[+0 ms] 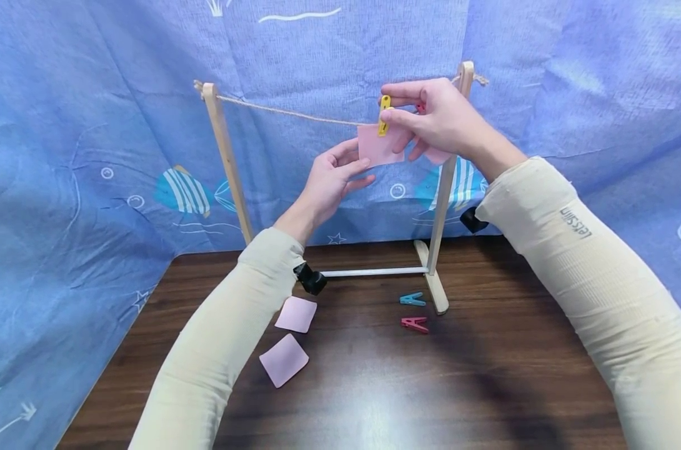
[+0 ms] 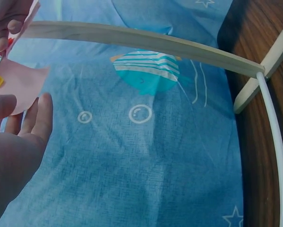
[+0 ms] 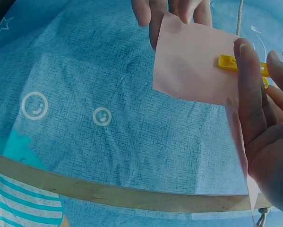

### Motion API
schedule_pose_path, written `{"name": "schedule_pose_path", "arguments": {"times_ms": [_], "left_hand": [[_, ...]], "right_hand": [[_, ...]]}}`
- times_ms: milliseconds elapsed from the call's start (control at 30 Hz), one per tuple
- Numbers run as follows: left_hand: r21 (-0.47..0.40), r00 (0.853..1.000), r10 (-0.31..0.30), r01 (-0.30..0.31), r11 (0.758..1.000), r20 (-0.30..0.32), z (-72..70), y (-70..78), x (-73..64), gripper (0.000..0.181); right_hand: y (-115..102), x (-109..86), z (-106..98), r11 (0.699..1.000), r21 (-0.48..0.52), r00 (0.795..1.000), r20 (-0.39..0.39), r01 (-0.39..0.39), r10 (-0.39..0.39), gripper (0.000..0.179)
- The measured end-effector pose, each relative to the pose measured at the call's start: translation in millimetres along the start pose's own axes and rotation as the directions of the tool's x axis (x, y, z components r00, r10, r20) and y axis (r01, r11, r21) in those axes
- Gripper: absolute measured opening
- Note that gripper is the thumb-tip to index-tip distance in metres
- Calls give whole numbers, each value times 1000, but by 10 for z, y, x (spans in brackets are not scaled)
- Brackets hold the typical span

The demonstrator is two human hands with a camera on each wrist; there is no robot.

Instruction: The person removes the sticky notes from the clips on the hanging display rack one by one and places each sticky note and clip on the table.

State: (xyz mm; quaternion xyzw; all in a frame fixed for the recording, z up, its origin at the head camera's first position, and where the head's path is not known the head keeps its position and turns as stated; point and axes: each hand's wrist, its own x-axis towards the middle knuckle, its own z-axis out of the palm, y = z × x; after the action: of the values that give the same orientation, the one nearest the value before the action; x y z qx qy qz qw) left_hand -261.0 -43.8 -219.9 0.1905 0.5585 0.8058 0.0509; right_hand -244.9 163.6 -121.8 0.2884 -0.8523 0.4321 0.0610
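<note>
A pink paper square (image 1: 374, 147) hangs at the string (image 1: 295, 114), its lower left corner pinched by my left hand (image 1: 335, 175). My right hand (image 1: 438, 115) grips a yellow clothespin (image 1: 383, 115) that sits over the paper's top edge at the string. In the right wrist view the yellow clothespin (image 3: 227, 62) overlaps the paper (image 3: 193, 61), with thumb and fingers on its far end. Behind my right hand, a second pink paper (image 1: 438, 156) hangs near a red clothespin (image 1: 421, 109), both partly hidden.
Two wooden posts (image 1: 228, 159) hold the string, joined low down by a white bar (image 1: 374, 272). On the brown table (image 1: 374, 375) lie two pink papers (image 1: 284, 360), a blue clothespin (image 1: 412, 299) and a red clothespin (image 1: 415, 324). A blue fish-patterned cloth (image 1: 318, 56) hangs behind.
</note>
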Motion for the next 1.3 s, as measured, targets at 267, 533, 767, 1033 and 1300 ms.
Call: {"name": "schedule_pose_path", "arguments": {"times_ms": [267,533,767,1033,1300], "left_hand": [[24,1000,-5,5,1000,-1,7,39,-19,39],[28,1000,-7,8,1000,-15,16,59,-32,37],[15,1000,-8,9,1000,-18,22,79,-41,37],[16,1000,-11,11,1000,-12,17,76,-55,37],[13,1000,-14,14,1000,-12,9,104,-82,37]], "right_hand": [[-31,10,-5,1000,16,1000,-16,0,0,49],[-49,3,19,999,23,998,-50,48,-47,42],[-53,-6,27,992,21,987,-109,125,-122,30],[-28,-14,36,986,79,975,-181,148,-132,24],[-27,-33,40,980,62,957,-238,187,-168,21]]}}
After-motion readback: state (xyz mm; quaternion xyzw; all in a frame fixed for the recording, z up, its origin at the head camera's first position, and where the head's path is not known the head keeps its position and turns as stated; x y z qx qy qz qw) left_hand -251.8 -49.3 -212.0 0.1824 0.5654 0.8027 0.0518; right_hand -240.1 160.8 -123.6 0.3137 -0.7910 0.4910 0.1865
